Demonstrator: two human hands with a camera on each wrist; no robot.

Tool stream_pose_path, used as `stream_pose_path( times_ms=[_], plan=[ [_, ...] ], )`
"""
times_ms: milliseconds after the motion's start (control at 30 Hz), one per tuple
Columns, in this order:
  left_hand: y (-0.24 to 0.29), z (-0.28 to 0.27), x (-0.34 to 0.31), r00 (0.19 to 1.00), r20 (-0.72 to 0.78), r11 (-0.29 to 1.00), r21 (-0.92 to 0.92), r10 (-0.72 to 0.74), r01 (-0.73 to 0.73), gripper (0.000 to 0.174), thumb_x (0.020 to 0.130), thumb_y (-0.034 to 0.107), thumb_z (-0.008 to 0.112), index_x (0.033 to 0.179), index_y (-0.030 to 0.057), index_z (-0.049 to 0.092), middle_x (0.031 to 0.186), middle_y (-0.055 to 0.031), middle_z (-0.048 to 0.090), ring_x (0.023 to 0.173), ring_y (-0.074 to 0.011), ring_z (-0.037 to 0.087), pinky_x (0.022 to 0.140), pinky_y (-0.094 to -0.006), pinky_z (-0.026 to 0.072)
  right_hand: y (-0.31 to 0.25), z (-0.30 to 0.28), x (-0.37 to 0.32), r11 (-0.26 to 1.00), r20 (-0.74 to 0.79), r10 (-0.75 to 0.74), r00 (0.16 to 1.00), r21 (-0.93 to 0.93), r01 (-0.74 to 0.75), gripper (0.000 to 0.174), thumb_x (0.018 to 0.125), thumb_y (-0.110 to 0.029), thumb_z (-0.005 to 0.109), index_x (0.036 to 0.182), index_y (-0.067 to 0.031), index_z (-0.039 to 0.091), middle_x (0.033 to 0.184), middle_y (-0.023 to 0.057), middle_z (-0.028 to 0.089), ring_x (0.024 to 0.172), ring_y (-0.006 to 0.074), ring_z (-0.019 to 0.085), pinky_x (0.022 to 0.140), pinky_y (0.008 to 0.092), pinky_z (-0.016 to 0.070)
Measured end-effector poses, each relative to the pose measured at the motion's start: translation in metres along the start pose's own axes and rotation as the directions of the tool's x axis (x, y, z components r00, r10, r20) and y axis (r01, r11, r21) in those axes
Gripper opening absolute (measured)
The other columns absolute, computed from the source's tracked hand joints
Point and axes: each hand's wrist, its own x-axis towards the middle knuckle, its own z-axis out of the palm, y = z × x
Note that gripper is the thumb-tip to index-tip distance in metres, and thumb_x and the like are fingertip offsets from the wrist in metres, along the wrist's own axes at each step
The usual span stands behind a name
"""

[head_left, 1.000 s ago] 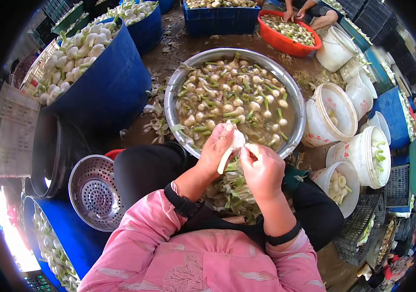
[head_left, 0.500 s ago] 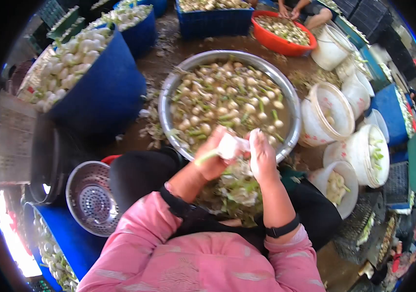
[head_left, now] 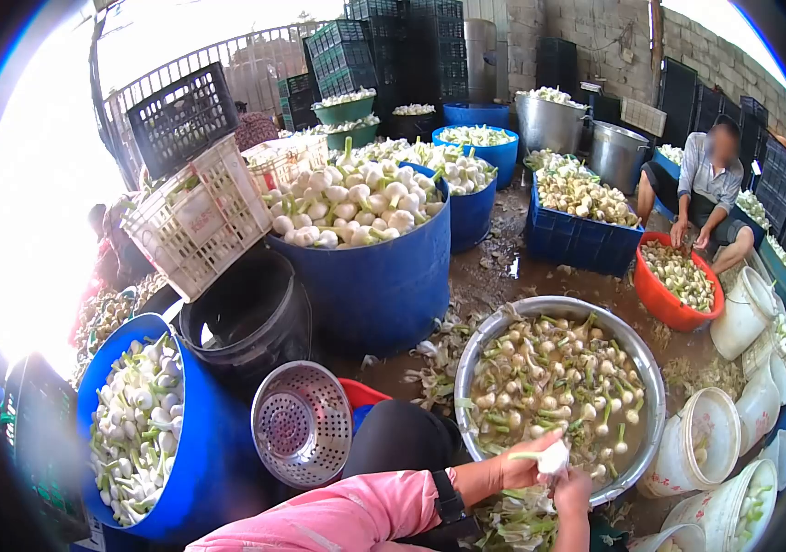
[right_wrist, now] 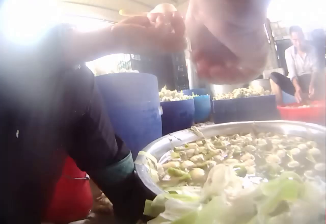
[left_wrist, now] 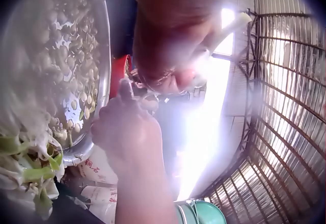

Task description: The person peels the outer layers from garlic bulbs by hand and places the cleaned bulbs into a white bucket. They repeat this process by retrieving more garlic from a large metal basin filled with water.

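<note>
While the left hand (head_left: 514, 471) is curled round a white bulb (head_left: 554, 455), holding it just over the near rim of the basin (head_left: 652, 370), the right hand (head_left: 574, 488) comes up from the near side with bent fingers and pinches at the bulb's skin; the wrist views are too blurred to show how much skin sits between those fingertips. A short green stalk (head_left: 526, 455) pokes out to the left of the left fist. Below the hands, against the near edge of the basin, lies a heap of peelings (head_left: 517, 526). The basin itself is full of bulbs in murky water. I judge the bulb to be light and wet, so slippery. It should be firm at the core, with a loose, soft outer skin that tears easily. The stalk end looks like the surest place to hold, with the round body cradled in the palm, not squeezed. Left of the basin a colander (head_left: 303, 425) leans by the knee, and beyond it stands a blue barrel (head_left: 384, 281) heaped with bulbs. White buckets (head_left: 698, 443) sit to the right, and far right a seated person (head_left: 710, 179) bends over a red tub (head_left: 655, 299).
</note>
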Motion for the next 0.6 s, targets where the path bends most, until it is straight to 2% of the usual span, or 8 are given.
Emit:
stream_pose_path(
  times_ms=[67, 200, 267, 333, 367, 433, 500, 600],
  plan=[
    [-0.003, -0.016, 0.009, 0.984, -0.148, 0.992, -0.061, 0.1, -0.11, 0.037, 0.084, 0.039, 0.04, 0.09, 0.0043, 0.05, 0.079, -0.0102, 0.057, 0.059, -0.0172, 0.054, 0.039, -0.0198, 0.038, 0.031, 0.014, 0.0, 0.874, 0.116, 0.063, 0.991, -0.486, 0.001, 0.022, 0.07, -0.023, 0.059, 0.082, -0.0041, 0.06, 0.069, 0.0187, 0.057, 0.068, 0.0342, 0.056, 0.061, 0.0393, 0.0439],
    [0.001, -0.016, 0.0, 0.968, -0.251, 1.0, 0.013, 0.016, -0.013, 0.031, 0.085, 0.036, 0.04, 0.093, 0.0076, 0.048, 0.085, -0.0111, 0.058, 0.078, -0.0223, 0.059, 0.038, -0.0208, 0.0395, 0.024, 0.005, -0.002, 0.968, -0.152, 0.041, 0.988, -0.238, -0.077, 0.017, 0.074, -0.019, 0.055, 0.084, -0.0069, 0.06, 0.075, 0.0167, 0.059, 0.072, 0.0316, 0.057, 0.063, 0.0386, 0.0442],
    [-0.003, -0.029, 0.005, 0.927, -0.372, 0.998, -0.014, 0.051, -0.061, 0.028, 0.085, 0.035, 0.04, 0.087, 0.0083, 0.05, 0.076, -0.0106, 0.058, 0.059, -0.0186, 0.054, 0.034, -0.0226, 0.0346, -0.023, -0.014, -0.001, 0.987, -0.339, 0.047, 0.94, -0.126, -0.095, 0.02, 0.073, -0.022, 0.056, 0.085, -0.007, 0.061, 0.077, 0.0175, 0.059, 0.068, 0.0318, 0.057, 0.06, 0.038, 0.0445],
    [-0.01, -0.043, 0.009, 0.896, -0.425, 0.985, -0.05, 0.126, -0.162, 0.027, 0.083, 0.034, 0.044, 0.08, 0.0085, 0.052, 0.062, -0.0089, 0.055, 0.042, -0.0163, 0.042, 0.033, -0.0274, 0.0301, -0.032, -0.019, 0.002, 0.983, -0.188, 0.155, 0.97, -0.068, -0.17, 0.038, 0.068, -0.04, 0.059, 0.083, -0.0062, 0.062, 0.077, 0.0162, 0.06, 0.076, 0.0325, 0.056, 0.076, 0.0429, 0.0388],
    [-0.008, -0.034, 0.011, 0.699, -0.708, 0.987, -0.017, 0.1, -0.158, 0.027, 0.081, 0.035, 0.046, 0.083, 0.0082, 0.051, 0.065, -0.0094, 0.054, 0.047, -0.0194, 0.045, 0.036, -0.0326, 0.0323, -0.033, -0.021, 0.0, 0.922, -0.008, 0.046, 0.999, -0.384, -0.046, 0.04, 0.071, -0.04, 0.056, 0.093, -0.0077, 0.06, 0.098, 0.0183, 0.056, 0.095, 0.0319, 0.05, 0.085, 0.0441, 0.0335],
    [-0.011, -0.047, 0.004, 0.698, -0.654, 0.953, 0.256, 0.292, -0.16, 0.027, 0.082, 0.031, 0.044, 0.087, 0.0047, 0.048, 0.076, -0.0099, 0.052, 0.063, -0.0244, 0.05, 0.05, -0.0389, 0.0422, -0.023, -0.019, -0.012, 0.909, 0.195, -0.006, 0.981, -0.408, 0.087, 0.056, 0.071, -0.044, 0.055, 0.113, -0.0078, 0.047, 0.13, 0.0148, 0.027, 0.118, 0.0329, 0.026, 0.096, 0.0433, 0.023],
    [-0.005, -0.074, 0.0, 0.928, -0.347, 0.961, 0.274, 0.134, -0.036, 0.026, 0.086, 0.022, 0.033, 0.093, 0.0011, 0.046, 0.087, -0.0136, 0.051, 0.08, -0.0274, 0.051, 0.076, -0.0424, 0.0429, -0.038, -0.015, -0.023, 0.983, -0.233, -0.167, 0.958, -0.112, 0.144, 0.055, 0.069, -0.041, 0.057, 0.112, -0.0086, 0.047, 0.129, 0.0159, 0.028, 0.116, 0.0369, 0.028, 0.091, 0.0566, 0.0197],
    [-0.022, -0.021, 0.001, 0.92, -0.391, 0.993, 0.1, -0.016, 0.06, 0.032, 0.087, 0.024, 0.03, 0.105, -0.0006, 0.042, 0.102, -0.0138, 0.051, 0.092, -0.0267, 0.05, 0.082, -0.0383, 0.0401, -0.051, -0.003, -0.023, 0.957, -0.341, -0.282, 0.897, -0.159, 0.241, 0.044, 0.077, -0.037, 0.051, 0.107, -0.0062, 0.049, 0.11, 0.0175, 0.047, 0.104, 0.0324, 0.044, 0.084, 0.0513, 0.0317]
  ],
)
